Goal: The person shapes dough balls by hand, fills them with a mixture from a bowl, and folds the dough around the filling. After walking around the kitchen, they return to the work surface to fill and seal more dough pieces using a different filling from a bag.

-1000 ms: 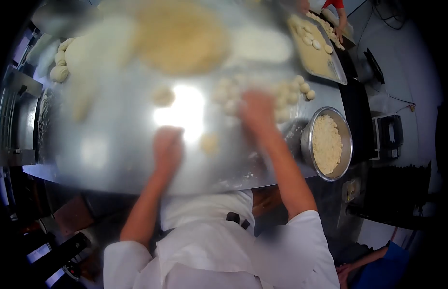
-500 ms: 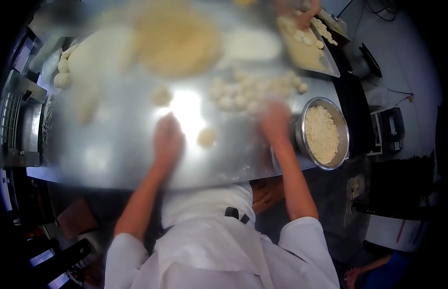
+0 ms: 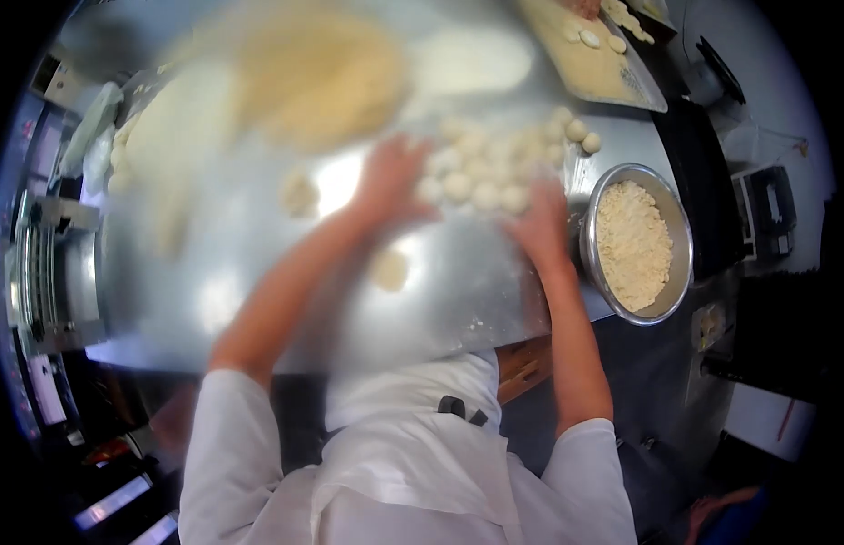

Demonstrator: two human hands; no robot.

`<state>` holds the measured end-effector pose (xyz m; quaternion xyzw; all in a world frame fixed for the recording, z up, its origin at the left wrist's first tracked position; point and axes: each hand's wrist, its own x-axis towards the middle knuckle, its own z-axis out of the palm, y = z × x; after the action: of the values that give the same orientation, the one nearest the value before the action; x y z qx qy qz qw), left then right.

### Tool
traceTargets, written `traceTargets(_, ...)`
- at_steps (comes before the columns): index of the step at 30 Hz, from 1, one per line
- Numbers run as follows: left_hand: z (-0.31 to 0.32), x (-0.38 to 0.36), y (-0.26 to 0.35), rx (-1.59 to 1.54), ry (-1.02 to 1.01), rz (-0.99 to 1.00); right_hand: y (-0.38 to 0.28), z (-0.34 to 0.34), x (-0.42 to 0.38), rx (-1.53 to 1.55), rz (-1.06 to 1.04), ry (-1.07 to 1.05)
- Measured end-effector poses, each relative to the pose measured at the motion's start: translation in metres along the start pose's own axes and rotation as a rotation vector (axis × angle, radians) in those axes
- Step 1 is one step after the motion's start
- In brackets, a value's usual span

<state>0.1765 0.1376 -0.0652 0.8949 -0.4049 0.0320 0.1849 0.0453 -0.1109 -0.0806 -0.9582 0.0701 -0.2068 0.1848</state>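
A cluster of pale dough balls point(image 3: 483, 165) lies on the metal table point(image 3: 231, 313), blurred towards its far side. My left hand point(image 3: 394, 180) is at the cluster's left edge, open, its thumb stretched out towards me. On the near right side my right hand point(image 3: 542, 222) is also open, with its thumb out to the left and its fingertips right at the balls. One flattened dough piece point(image 3: 388, 271) rests nearer to me, below my left hand. Another small dough piece point(image 3: 300, 195) sits left of my left forearm.
A steel bowl point(image 3: 683, 245) of crumbly pale filling stands at the table's right edge. Farther back are a blurred yellowish heap point(image 3: 322, 73), a white patch point(image 3: 472, 59) and a tray point(image 3: 653, 95) with another person's hand point(image 3: 582, 7) over it. Pale dough point(image 3: 181, 118) spreads at left.
My left hand has moved right and away from me, to the left side of the dough balls. My right hand has opened out beside them. The whole view has shifted slightly.
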Motion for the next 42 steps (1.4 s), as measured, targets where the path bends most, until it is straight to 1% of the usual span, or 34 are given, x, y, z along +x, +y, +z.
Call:
traceTargets(2, -0.007, 0.007, 0.007, -0.072, 0.001, -0.019, -0.003, 0.009, 0.002, 0.001, 0.062, -0.007)
traceTargets(3, -0.011, 0.008, 0.010, -0.083, -0.017, -0.029, 0.004, 0.025, -0.003, 0.008, 0.121, -0.066)
traceTargets(5, -0.018, 0.005, 0.015, -0.161, -0.052, -0.049, -0.012, 0.019, -0.011, -0.003, 0.166, -0.052)
traceTargets(6, -0.018, 0.002, 0.015, -0.224, -0.100, -0.086, -0.021, 0.013, -0.014, -0.014, 0.182, -0.046)
traceTargets(7, -0.017, 0.000, 0.012, -0.243, -0.118, -0.080, -0.025, 0.008, -0.019, 0.024, 0.164, -0.066)
traceTargets(9, -0.013, 0.000, 0.005, -0.264, -0.155, -0.078, -0.029, 0.002, -0.018, 0.091, 0.204, -0.072)
traceTargets(10, -0.012, 0.004, 0.004, -0.281, -0.111, -0.070, -0.029, 0.001, -0.015, 0.129, 0.221, -0.079)
traceTargets(11, -0.011, 0.009, 0.005, -0.297, -0.066, -0.060, -0.026, 0.001, -0.010, 0.137, 0.213, -0.024)
traceTargets(12, -0.010, 0.015, 0.006, -0.310, -0.023, -0.045, -0.024, 0.001, -0.003, 0.092, 0.189, -0.055)
traceTargets(14, -0.002, 0.025, 0.008, -0.243, -0.065, -0.018, -0.020, 0.000, 0.011, 0.003, 0.140, -0.110)
traceTargets(15, 0.003, 0.029, 0.012, -0.227, -0.083, -0.023, -0.022, -0.001, 0.013, -0.086, 0.137, -0.188)
traceTargets(17, 0.005, 0.036, 0.018, -0.213, -0.107, -0.044, -0.023, 0.001, 0.017, -0.064, 0.140, -0.160)
traceTargets(19, 0.005, 0.036, 0.017, -0.237, -0.098, -0.024, -0.028, 0.004, 0.016, -0.023, 0.138, -0.118)
traceTargets(21, 0.007, 0.029, 0.014, -0.260, -0.077, 0.004, -0.036, 0.007, 0.008, 0.036, 0.122, -0.057)
traceTargets(25, 0.005, 0.007, 0.008, -0.279, -0.041, 0.049, -0.043, 0.012, -0.003, 0.130, 0.114, -0.004)
traceTargets(26, 0.006, 0.005, 0.007, -0.277, -0.030, 0.052, -0.043, 0.009, 0.002, 0.100, 0.129, -0.063)
traceTargets(28, 0.001, 0.019, 0.014, -0.214, -0.082, -0.002, -0.048, 0.003, 0.020, 0.042, 0.143, -0.176)
traceTargets(29, -0.001, 0.019, 0.017, -0.189, -0.124, -0.028, -0.047, 0.006, 0.017, 0.003, 0.088, -0.192)
traceTargets(31, 0.006, 0.018, 0.017, -0.175, -0.095, -0.023, -0.039, 0.008, 0.019, -0.076, -0.045, -0.225)
traceTargets(33, 0.006, 0.020, 0.017, -0.183, -0.042, -0.009, -0.037, 0.005, 0.023, -0.008, 0.039, -0.339)
traceTargets(36, 0.001, 0.017, 0.019, -0.181, -0.054, -0.033, -0.047, -0.001, 0.037, 0.032, 0.159, -0.486)
traceTargets(37, 0.002, 0.016, 0.018, -0.178, -0.034, -0.007, -0.051, -0.003, 0.040, 0.039, 0.195, -0.542)
traceTargets(40, 0.004, 0.014, 0.014, -0.167, 0.006, 0.027, -0.043, 0.013, 0.020, 0.022, 0.106, -0.376)
traceTargets(41, 0.002, 0.015, 0.013, -0.168, 0.002, 0.034, -0.040, 0.019, 0.019, 0.014, 0.091, -0.336)
traceTargets(42, 0.001, 0.011, 0.013, -0.171, -0.017, 0.039, -0.044, 0.021, 0.017, 0.008, 0.122, -0.335)
